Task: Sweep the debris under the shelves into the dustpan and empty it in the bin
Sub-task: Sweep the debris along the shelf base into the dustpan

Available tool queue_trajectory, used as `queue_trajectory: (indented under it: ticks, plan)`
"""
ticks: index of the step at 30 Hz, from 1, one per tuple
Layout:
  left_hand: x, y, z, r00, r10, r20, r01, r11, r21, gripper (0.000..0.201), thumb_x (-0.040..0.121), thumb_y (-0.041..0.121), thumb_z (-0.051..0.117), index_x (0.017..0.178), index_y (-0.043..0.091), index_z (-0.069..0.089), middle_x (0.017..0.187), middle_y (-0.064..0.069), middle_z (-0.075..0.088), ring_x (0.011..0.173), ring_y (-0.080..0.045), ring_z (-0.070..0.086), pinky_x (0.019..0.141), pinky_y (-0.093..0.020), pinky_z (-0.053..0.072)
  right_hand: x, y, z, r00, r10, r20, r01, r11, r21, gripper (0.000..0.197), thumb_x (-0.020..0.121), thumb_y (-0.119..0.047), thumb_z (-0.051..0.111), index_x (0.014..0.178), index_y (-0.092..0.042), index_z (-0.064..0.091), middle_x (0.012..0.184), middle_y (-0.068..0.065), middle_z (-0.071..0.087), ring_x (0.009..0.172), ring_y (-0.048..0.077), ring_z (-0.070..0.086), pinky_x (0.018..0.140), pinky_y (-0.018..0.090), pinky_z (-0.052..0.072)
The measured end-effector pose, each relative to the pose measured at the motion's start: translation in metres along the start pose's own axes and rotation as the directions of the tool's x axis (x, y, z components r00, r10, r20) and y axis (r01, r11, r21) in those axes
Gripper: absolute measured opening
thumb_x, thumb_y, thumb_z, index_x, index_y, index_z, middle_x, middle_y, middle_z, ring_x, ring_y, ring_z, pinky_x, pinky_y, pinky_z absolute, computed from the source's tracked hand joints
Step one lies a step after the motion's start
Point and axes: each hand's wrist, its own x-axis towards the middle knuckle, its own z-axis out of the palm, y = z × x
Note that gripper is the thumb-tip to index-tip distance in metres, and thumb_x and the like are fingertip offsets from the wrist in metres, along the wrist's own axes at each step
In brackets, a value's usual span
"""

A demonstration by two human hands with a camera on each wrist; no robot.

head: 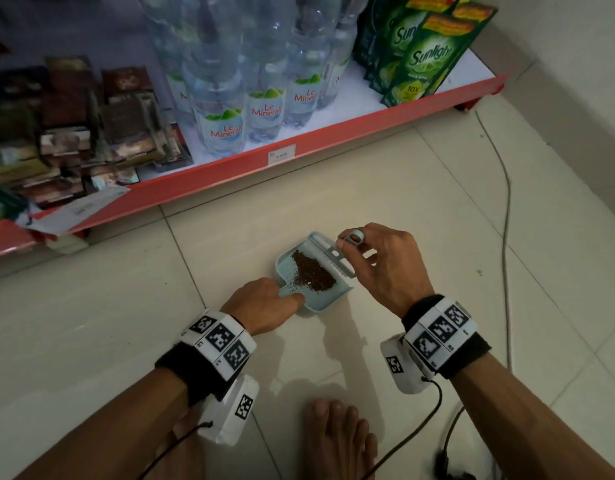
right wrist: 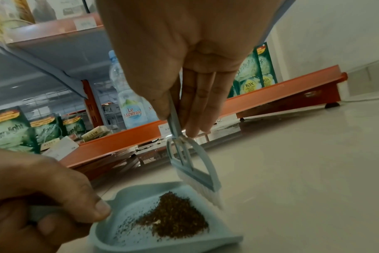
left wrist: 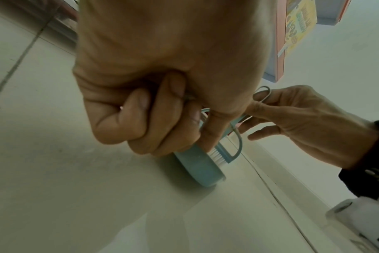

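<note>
A small light-blue dustpan (head: 337,296) lies on the tiled floor in front of the bottom shelf, with a pile of brown debris (head: 313,271) inside it. My left hand (head: 264,301) grips the pan's handle, fingers curled round it (left wrist: 162,106). My right hand (head: 378,261) pinches the thin handle of a matching blue brush (head: 333,252). The brush's white bristles (right wrist: 208,191) stand at the pan's far open edge, beside the debris (right wrist: 175,219). In the right wrist view the dustpan (right wrist: 128,222) sits low and centre. No bin is in view.
The red bottom shelf edge (head: 229,171) runs across just beyond the pan, carrying water bottles (head: 229,123), green Sunlight pouches (head: 420,57) and dark boxes (head: 74,133). A cable (head: 505,220) trails over the floor on the right. My bare foot (head: 337,441) is near the bottom.
</note>
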Motion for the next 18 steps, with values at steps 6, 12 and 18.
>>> queue_trajectory:
  ticks: [6, 12, 18]
  plan:
    - [-0.017, -0.018, -0.020, 0.996, 0.008, -0.093, -0.021, 0.990, -0.142, 0.050, 0.086, 0.056, 0.059, 0.048, 0.023, 0.054, 0.046, 0.010, 0.052, 0.052, -0.011, 0.051, 0.054, -0.026, 0.035, 0.022, -0.028, -0.008, 0.993, -0.102, -0.058, 0.106, 0.991, 0.087, 0.019, 0.094, -0.030, 0.065, 0.099, -0.014, 0.074, 0.086, -0.002, 0.071, 0.069, 0.009, 0.066, 0.059, 0.018, 0.055]
    - [-0.059, -0.047, -0.044, 0.972, -0.060, -0.229, -0.001, 0.967, -0.255, 0.050, 0.087, 0.059, 0.055, 0.042, 0.039, 0.057, 0.040, 0.012, 0.051, 0.049, -0.010, 0.051, 0.056, -0.027, 0.039, 0.053, -0.079, 0.009, 0.958, -0.284, 0.031, 0.273, 0.944, 0.186, 0.023, 0.096, -0.033, 0.062, 0.104, -0.016, 0.074, 0.088, -0.003, 0.069, 0.070, 0.006, 0.065, 0.057, 0.010, 0.052]
    - [-0.130, -0.102, -0.068, 0.893, -0.240, -0.382, 0.045, 0.890, -0.454, 0.052, 0.088, 0.055, 0.058, 0.048, 0.024, 0.046, 0.044, 0.011, 0.049, 0.046, -0.007, 0.046, 0.059, -0.028, 0.039, 0.075, -0.158, 0.040, 0.847, -0.517, 0.121, 0.452, 0.822, 0.347, 0.024, 0.096, -0.035, 0.060, 0.095, -0.016, 0.074, 0.086, -0.005, 0.069, 0.071, 0.006, 0.064, 0.059, 0.013, 0.053]
